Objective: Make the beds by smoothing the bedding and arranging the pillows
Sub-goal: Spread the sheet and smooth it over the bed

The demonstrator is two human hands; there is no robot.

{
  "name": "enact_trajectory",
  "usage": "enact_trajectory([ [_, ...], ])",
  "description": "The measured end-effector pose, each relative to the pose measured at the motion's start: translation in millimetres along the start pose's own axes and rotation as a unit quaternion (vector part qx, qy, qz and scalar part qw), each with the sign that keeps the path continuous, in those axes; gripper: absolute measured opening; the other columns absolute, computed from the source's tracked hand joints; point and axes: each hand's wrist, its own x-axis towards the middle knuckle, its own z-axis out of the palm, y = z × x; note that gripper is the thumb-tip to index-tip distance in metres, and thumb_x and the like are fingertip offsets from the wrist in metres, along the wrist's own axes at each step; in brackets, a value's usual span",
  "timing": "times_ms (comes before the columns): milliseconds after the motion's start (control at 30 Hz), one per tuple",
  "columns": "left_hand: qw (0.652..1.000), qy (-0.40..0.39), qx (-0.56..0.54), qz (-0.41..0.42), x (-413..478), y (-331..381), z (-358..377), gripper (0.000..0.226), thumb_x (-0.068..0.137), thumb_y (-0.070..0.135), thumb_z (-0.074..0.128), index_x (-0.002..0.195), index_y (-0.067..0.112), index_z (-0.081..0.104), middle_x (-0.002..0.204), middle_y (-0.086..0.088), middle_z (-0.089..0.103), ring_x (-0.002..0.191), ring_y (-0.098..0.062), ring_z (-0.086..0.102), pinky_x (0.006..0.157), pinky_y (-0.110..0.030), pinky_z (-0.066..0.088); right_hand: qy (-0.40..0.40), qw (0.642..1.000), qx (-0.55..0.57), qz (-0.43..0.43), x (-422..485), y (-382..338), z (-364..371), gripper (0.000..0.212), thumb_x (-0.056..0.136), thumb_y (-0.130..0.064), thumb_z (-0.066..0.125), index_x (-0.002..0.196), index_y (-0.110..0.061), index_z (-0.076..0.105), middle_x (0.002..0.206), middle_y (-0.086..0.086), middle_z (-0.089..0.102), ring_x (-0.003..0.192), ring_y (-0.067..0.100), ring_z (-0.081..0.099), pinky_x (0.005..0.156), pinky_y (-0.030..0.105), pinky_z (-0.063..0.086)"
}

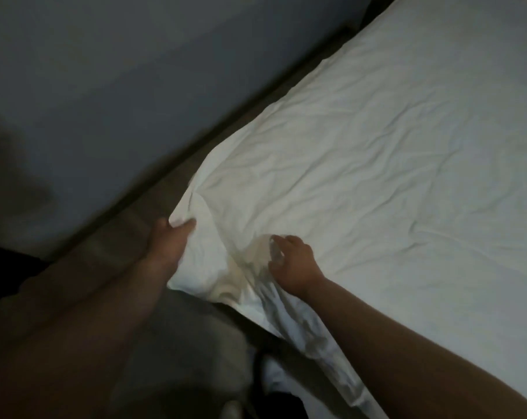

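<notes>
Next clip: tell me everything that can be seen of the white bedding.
The white bedding is plain, cotton-looking cloth, covered in fine creases. It lies spread out, running from its near corner at the middle of the view up to the top right. The left hand pinches that near corner, thumb on top. The right hand grips a bunched fold just beside it. Below the right arm, its edge hangs down in loose folds.

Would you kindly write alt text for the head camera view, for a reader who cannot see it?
Two bare hands hold the near corner of wrinkled white bedding: the left hand pinches the corner tip, and the right hand bunches fabric beside it. A plain grey surface, likely a wall, runs alongside in dim light.
</notes>
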Motion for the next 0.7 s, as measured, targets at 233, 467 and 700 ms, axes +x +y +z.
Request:
enact_trajectory([
  [233, 0.914, -0.081, 0.381, 0.114, 41.7, 22.6, -2.8, 0.082, 0.062, 0.038, 0.052, 0.14, 0.012, 0.044, 0.142, -0.012, 0.046, 0.128, -0.028, 0.046, 0.107, -0.034, 0.038, -0.116, 0.984, -0.098, 0.098, 51.4, 4.2, -17.6, 0.099, 0.075, -0.065, 0.056, 0.15, -0.033, -0.001, 0.16, 0.011, -0.008, 0.147, 0.031, 0.004, 0.113, 0.051, 0.021],
  [467, 0.861, -0.179, 0.468, 0.089, 73.4, 74.8, 40.2, 0.057, 0.057, 0.049, 0.056, 0.104, 0.017, 0.055, 0.107, -0.011, 0.062, 0.102, -0.029, 0.06, 0.081, -0.034, 0.048, -0.24, 0.961, -0.079, 0.108, 82.7, 0.2, -41.0, 0.097, 0.082, -0.065, 0.055, 0.153, -0.025, 0.002, 0.157, 0.022, -0.007, 0.145, 0.04, 0.002, 0.118, 0.048, 0.018],
  [700, 0.808, -0.25, 0.532, 0.026, 70.0, 113.9, 10.2, 0.034, 0.088, 0.024, 0.059, 0.119, 0.009, 0.059, 0.125, -0.016, 0.058, 0.112, -0.03, 0.056, 0.088, -0.031, 0.044, -0.261, 0.952, 0.039, 0.153, 77.0, -36.6, -92.2, 0.058, 0.091, -0.038, 0.053, 0.143, -0.015, 0.041, 0.15, 0.013, 0.036, 0.136, 0.031, 0.036, 0.108, 0.033, 0.032],
])
